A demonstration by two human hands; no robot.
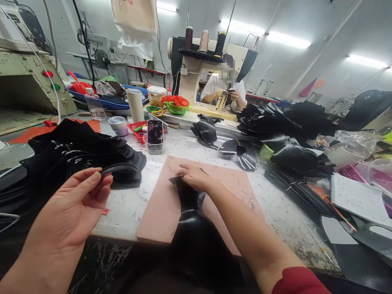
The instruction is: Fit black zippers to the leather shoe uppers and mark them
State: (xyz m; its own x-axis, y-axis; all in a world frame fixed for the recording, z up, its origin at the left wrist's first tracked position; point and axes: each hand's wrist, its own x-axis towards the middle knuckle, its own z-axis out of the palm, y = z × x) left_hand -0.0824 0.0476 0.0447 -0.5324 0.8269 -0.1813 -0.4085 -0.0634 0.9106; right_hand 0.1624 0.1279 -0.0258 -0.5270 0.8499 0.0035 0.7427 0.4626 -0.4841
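Observation:
My left hand (pixel 81 194) is closed in a pinch on the end of a curved black piece (pixel 122 168), which looks like leather. That piece extends toward a thick stack of black cut pieces (pixel 82 147) at the left; whether it is apart from the stack I cannot tell. My right hand (pixel 193 176) lies with fingers stretched out on the far end of a glossy black leather piece (pixel 190 202). This piece rests on a pink board (pixel 159 204) and hangs over the table's near edge toward me.
A phone (pixel 155 132) leans in a clear tub beyond the board. Cups, including a tall white tumbler (pixel 134 105), stand behind it. More black leather pieces (pixel 294 153) and a notebook (pixel 358 198) lie at right. A person (pixel 223 92) sits behind a sewing machine (pixel 190 81).

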